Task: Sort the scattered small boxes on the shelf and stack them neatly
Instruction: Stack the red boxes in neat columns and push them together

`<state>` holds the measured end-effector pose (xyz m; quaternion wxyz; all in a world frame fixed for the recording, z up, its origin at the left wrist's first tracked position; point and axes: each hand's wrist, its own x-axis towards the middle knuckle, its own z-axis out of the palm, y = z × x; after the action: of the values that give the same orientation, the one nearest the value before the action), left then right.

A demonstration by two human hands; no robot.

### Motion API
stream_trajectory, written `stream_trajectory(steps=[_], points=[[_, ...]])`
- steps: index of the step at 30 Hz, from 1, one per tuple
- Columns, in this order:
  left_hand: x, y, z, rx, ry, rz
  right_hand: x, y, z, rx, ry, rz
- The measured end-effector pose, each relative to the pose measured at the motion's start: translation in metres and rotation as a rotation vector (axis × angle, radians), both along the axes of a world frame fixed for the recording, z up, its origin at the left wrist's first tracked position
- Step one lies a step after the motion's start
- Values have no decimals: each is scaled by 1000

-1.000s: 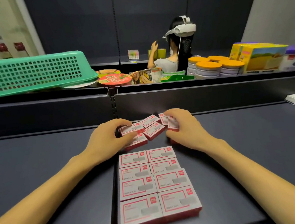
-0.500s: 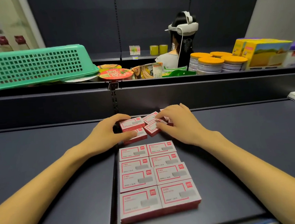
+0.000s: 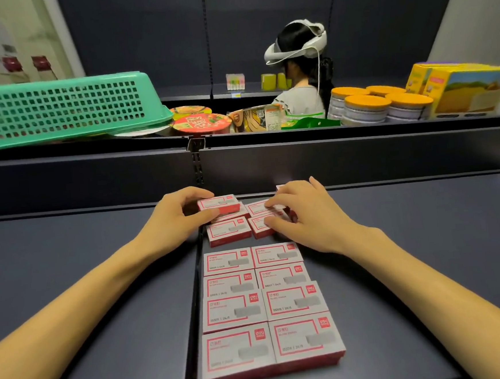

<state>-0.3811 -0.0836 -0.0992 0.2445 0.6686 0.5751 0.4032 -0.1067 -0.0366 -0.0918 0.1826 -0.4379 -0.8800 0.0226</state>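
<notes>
While gripped, box lies crosswise.

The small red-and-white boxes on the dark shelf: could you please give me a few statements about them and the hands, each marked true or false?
1. The left hand grips a raised box at the back of the shelf. True.
2. The sorted boxes near the camera lie in two columns. True.
3. The right hand hangs idle, away from every box. False: its fingers rest on the loose boxes at the back.
4. The green basket sits on the same shelf as the boxes. False: it stands on the level above, at left.
5. The cans with orange lids stand on the upper level at right. True.
</notes>
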Motion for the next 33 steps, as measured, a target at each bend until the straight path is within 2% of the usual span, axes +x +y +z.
stream_trajectory(steps=[4, 11, 26, 33], points=[[-1, 1, -3, -20, 61, 57, 1, -3, 0, -30, 16, 9], [11, 0, 2, -129, 111, -60, -1, -7, 4, 4, -26, -13], [4, -9, 14, -235, 29, -255, -2, -8, 0, -73, -6, 13], [3, -9, 16, -253, 6, -282, -2, -7, 1, -99, 3, 23]])
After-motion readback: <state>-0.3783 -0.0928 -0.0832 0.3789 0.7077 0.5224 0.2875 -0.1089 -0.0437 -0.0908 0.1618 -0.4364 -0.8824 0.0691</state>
